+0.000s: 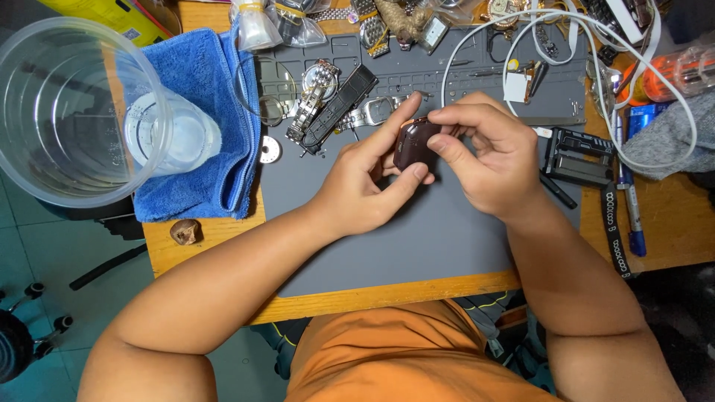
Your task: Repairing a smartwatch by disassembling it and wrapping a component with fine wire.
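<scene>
Pinching dark glossy rounded case (414, 144) — leather, perhaps

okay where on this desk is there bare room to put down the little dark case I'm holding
The grey mat is bare below both hands, down to the desk's front edge. Its left strip under the small metal disc is also free. The mat's top is crowded with watches, a black strap and white cable; the blue towel holds a cup.

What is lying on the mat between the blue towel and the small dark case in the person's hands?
In the head view, between the blue towel and dark case lie a small metal disc, a steel watch and a black strap.
</scene>
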